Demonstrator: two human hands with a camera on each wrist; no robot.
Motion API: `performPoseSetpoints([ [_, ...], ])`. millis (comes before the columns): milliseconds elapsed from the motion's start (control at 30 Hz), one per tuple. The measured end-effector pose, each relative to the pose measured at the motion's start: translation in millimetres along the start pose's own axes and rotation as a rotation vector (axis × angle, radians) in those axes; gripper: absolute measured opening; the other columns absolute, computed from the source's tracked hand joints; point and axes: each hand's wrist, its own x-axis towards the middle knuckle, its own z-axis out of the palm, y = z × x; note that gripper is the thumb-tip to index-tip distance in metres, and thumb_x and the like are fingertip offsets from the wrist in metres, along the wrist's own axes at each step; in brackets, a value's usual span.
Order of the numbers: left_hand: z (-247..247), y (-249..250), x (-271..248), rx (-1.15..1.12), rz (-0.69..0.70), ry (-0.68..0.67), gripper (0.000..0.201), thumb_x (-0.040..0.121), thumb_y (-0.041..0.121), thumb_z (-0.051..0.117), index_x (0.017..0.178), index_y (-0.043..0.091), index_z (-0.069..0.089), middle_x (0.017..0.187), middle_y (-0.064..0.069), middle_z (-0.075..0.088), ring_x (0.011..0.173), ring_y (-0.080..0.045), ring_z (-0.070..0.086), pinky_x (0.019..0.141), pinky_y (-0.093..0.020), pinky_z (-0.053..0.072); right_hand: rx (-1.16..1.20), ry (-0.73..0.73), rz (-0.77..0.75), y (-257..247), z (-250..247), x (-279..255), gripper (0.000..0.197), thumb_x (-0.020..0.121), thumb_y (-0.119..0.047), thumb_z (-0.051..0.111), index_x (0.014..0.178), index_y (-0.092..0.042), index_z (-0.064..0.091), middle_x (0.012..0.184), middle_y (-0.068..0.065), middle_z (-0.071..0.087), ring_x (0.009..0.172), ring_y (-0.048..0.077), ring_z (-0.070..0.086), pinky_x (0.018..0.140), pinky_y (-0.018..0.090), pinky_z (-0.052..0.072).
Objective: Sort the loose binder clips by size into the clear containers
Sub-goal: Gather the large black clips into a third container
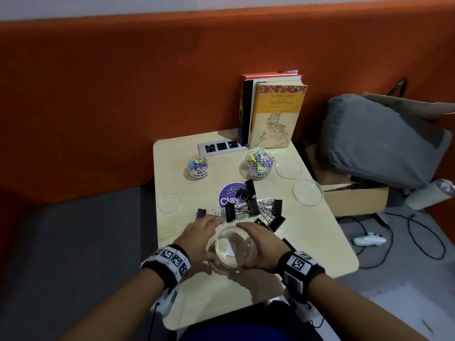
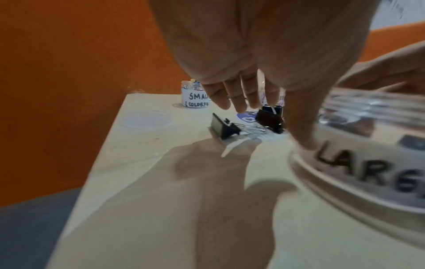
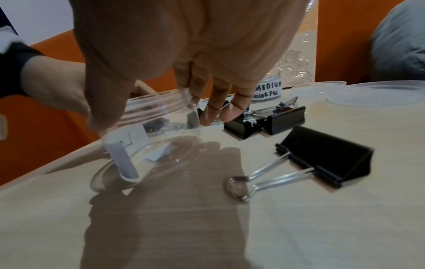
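Note:
An empty clear container (image 1: pixel 234 252) labelled LARGE (image 2: pixel 368 163) stands near the table's front edge between my hands. My right hand (image 1: pixel 256 242) holds it, thumb on the near wall and fingers past the far rim (image 3: pixel 156 116). My left hand (image 1: pixel 211 239) has its fingers straight towards the clips, with only the thumb touching the container's wall (image 2: pixel 264 109). Several large black binder clips (image 1: pixel 248 207) lie loose just beyond the container; one (image 3: pixel 326 156) lies right of it, another (image 2: pixel 224 127) left. The small jar (image 1: pixel 196 167) and medium jar (image 1: pixel 259 162) hold colourful clips.
Three clear lids lie on the table: one left (image 1: pixel 169 202), two right (image 1: pixel 288 167) (image 1: pixel 307 193). Books (image 1: pixel 273 112) and a socket strip (image 1: pixel 221 146) stand at the back edge. A grey cushion (image 1: pixel 379 139) and cardboard box (image 1: pixel 354 200) sit off the right.

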Motion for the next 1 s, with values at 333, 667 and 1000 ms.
performPoseSetpoints([
  [333,-8,-10,31,0.378,-0.100,0.030,0.050,0.095,0.029,0.057,0.142,0.027,0.039,0.153,0.005,0.034,0.138,-0.021,0.033,0.107,-0.040,0.030,0.001,0.031,0.071,9,-5,-17,0.110,0.058,-0.055,0.084,0.149,-0.027,0.029,0.149,-0.006,0.039,0.134,0.014,0.041,0.112,0.034,0.035],
  [667,-10,-11,18,0.532,-0.243,-0.015,0.022,0.095,0.024,0.048,0.117,0.024,0.053,0.116,0.000,0.057,0.108,-0.025,0.053,0.090,-0.039,0.039,0.059,0.052,0.065,10,-3,-20,0.109,0.061,-0.052,0.085,0.150,-0.027,0.028,0.150,-0.005,0.039,0.135,0.014,0.040,0.112,0.034,0.035],
  [1000,-46,44,10,0.094,0.216,0.298,0.033,0.088,0.045,0.048,0.106,0.023,0.065,0.096,0.005,0.067,0.085,-0.020,0.062,0.075,-0.036,0.047,0.068,0.059,0.072,18,0,-9,0.114,0.052,-0.066,0.081,0.148,-0.033,0.029,0.142,-0.006,0.046,0.126,0.015,0.048,0.105,0.039,0.042],
])
